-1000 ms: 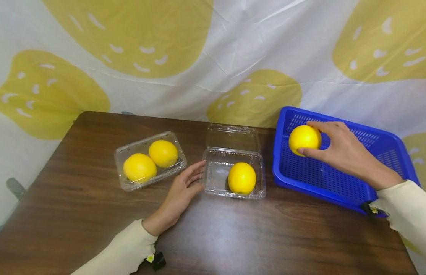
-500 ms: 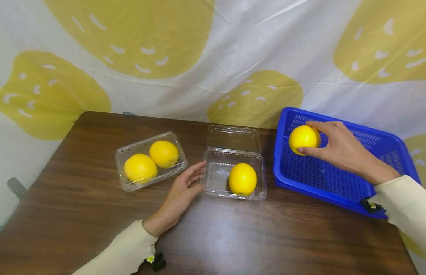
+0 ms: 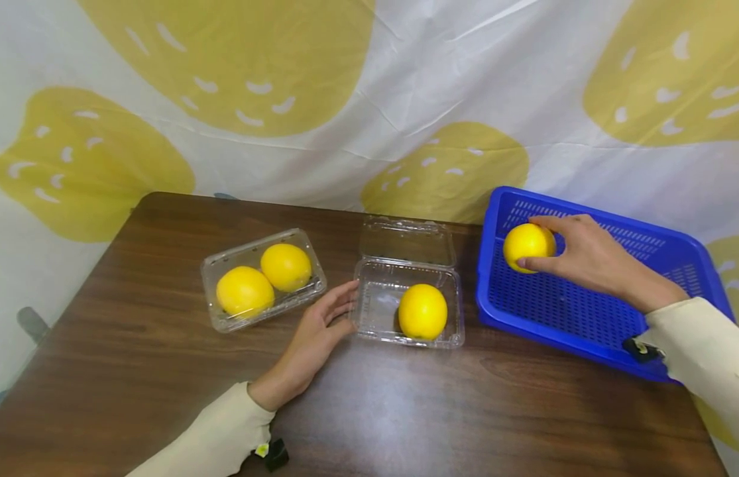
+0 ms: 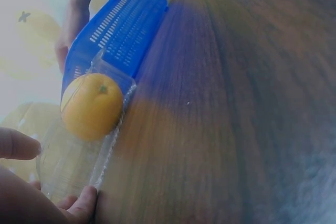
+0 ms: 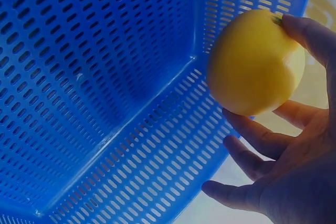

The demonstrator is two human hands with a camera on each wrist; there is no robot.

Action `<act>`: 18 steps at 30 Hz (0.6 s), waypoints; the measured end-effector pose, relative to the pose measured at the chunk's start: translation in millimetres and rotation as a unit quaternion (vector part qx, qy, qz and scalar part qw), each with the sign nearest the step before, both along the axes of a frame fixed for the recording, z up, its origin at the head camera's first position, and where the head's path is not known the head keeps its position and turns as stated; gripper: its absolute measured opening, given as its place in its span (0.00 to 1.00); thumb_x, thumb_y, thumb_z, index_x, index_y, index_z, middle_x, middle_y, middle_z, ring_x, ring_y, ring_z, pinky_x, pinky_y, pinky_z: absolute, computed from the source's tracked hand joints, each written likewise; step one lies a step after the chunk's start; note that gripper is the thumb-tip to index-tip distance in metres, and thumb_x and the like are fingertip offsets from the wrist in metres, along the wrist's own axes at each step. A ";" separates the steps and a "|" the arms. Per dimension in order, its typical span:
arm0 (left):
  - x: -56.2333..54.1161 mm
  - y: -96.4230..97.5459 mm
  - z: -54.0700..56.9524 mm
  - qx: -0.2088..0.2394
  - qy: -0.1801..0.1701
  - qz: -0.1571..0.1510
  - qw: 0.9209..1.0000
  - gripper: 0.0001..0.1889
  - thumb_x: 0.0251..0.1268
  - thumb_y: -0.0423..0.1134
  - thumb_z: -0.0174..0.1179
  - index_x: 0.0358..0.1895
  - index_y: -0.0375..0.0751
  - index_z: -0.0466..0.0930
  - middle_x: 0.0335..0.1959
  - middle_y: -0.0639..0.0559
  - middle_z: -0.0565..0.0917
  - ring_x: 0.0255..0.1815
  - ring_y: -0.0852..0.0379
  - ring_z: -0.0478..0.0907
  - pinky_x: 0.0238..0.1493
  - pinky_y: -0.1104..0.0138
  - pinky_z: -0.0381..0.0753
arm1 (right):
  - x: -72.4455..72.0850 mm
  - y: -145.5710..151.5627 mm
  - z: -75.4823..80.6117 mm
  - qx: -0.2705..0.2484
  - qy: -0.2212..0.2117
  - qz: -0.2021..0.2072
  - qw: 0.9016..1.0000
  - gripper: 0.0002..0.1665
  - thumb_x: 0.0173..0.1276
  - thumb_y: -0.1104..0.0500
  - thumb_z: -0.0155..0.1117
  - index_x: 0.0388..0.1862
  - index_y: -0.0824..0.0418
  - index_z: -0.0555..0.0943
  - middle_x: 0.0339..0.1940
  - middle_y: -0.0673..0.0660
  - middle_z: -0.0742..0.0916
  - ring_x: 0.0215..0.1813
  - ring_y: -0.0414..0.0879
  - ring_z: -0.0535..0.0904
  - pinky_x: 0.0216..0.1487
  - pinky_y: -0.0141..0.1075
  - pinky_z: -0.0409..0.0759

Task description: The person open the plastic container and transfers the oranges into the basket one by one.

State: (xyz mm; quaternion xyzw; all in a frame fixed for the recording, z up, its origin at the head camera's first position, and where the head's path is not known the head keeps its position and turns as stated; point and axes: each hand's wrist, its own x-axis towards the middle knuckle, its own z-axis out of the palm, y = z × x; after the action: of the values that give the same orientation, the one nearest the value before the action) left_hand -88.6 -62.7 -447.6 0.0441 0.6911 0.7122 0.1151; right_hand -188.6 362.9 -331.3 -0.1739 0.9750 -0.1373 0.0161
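Note:
My right hand [image 3: 590,255] pinches a yellow orange [image 3: 529,247] between thumb and fingers, over the left part of a blue plastic basket [image 3: 560,315]. In the right wrist view the orange [image 5: 252,64] is clear of the basket's floor, and the lower fingers spread loosely. With relaxed fingers, my left hand [image 3: 312,341] touches the left side of an open clear clamshell box [image 3: 375,305]. One orange [image 3: 423,311] sits in the right half of that box. The left wrist view has my left thumb and fingers [image 4: 84,203] against the near end of the box.
A second clear box [image 3: 211,311], lid down, stands to the left with two oranges [image 3: 245,291] inside. The open lid [image 3: 407,242] leans back toward the printed cloth [image 3: 321,165]. All stands on a dark wooden table [image 3: 369,411].
My right hand and its orange have dipped slightly over the basket, and the right wrist has shifted a little. My left hand keeps its place at the box.

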 end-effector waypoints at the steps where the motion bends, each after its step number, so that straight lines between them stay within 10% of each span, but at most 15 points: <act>1: -0.1 0.1 -0.1 0.001 0.001 -0.001 1.000 0.38 0.67 0.23 0.59 0.83 0.37 0.69 0.78 0.34 0.75 0.78 0.36 0.72 0.80 0.45 0.70 | -0.3 0.3 -0.3 0.002 -0.001 0.000 1.000 0.47 0.66 0.44 0.83 0.74 0.71 0.80 0.61 0.73 0.89 0.55 0.63 0.84 0.50 0.56 0.79; 11: 1.2 0.0 -1.0 -0.003 -0.001 -0.001 1.000 0.38 0.68 0.23 0.59 0.83 0.38 0.69 0.78 0.35 0.75 0.78 0.37 0.72 0.81 0.42 0.69 | -4.0 2.4 -4.7 0.027 -0.008 0.006 1.000 0.48 0.67 0.41 0.82 0.74 0.73 0.79 0.61 0.75 0.88 0.54 0.64 0.84 0.49 0.57 0.79; 18: 1.7 -1.2 -1.1 -0.003 -0.001 -0.003 1.000 0.38 0.68 0.24 0.59 0.83 0.38 0.69 0.78 0.35 0.75 0.78 0.37 0.72 0.80 0.42 0.69 | -4.3 -2.7 4.8 -0.004 -0.041 0.002 0.999 0.42 0.77 0.45 0.75 0.75 0.75 0.77 0.71 0.78 0.82 0.72 0.75 0.77 0.71 0.72 0.73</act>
State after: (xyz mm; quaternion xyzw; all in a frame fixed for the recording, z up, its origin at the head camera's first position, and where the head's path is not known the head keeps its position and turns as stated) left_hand -87.0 -63.9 -448.7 0.0454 0.6932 0.7096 0.1181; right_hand -192.8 360.2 -326.5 -0.1700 0.9726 -0.1486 0.0551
